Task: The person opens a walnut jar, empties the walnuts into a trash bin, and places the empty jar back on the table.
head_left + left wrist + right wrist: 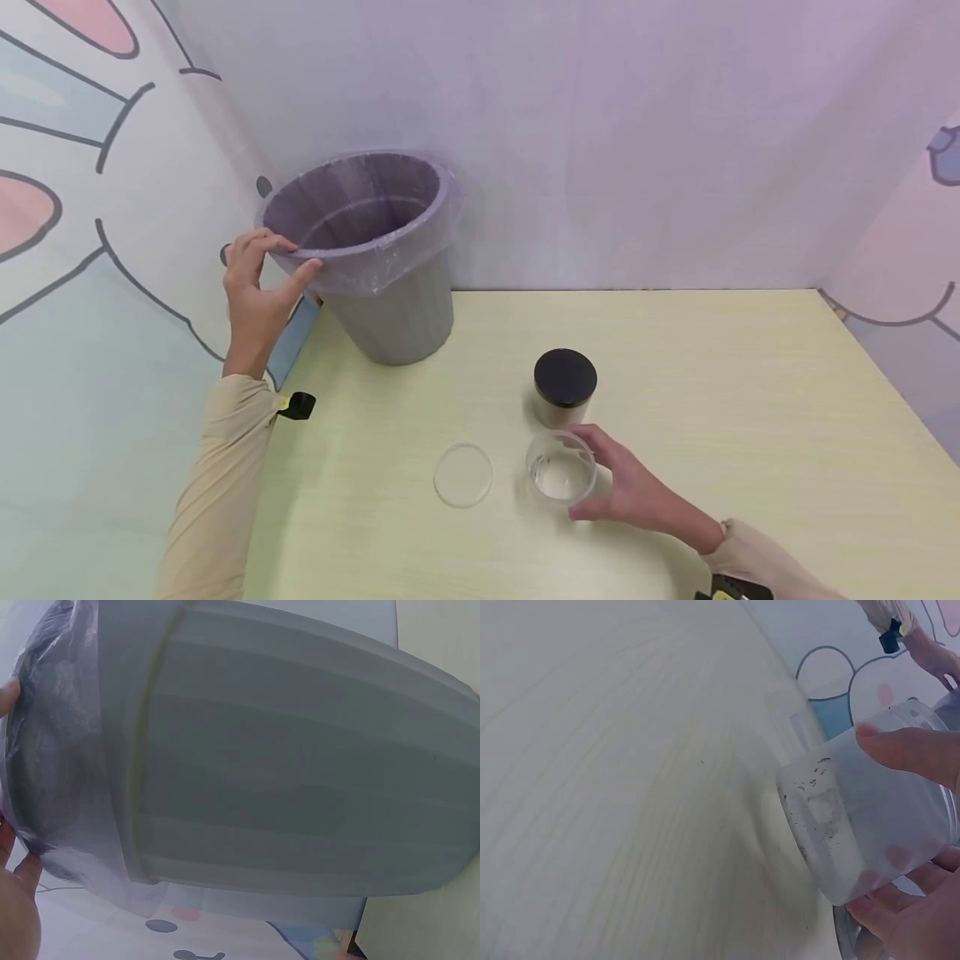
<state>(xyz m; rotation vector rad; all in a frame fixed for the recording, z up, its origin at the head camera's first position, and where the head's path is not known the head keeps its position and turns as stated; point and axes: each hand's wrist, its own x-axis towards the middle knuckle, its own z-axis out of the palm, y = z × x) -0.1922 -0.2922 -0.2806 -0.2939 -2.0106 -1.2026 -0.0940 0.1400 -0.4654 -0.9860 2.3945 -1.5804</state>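
At the back left stands a grey trash bin with a thin plastic liner folded over its rim. My left hand grips that rim on its near left side, thumb outside and fingers over the edge. In my right hand is a clear plastic cup, held between thumb and fingers. Dark specks show at the cup's base in the right wrist view. A clear round lid lies on the table left of the cup. Just behind the cup is a jar with a black lid.
The pale wood-grain table meets a plain light wall at the back. Walls with cartoon drawings rise along the left and right sides. The bin stands close to the back left corner.
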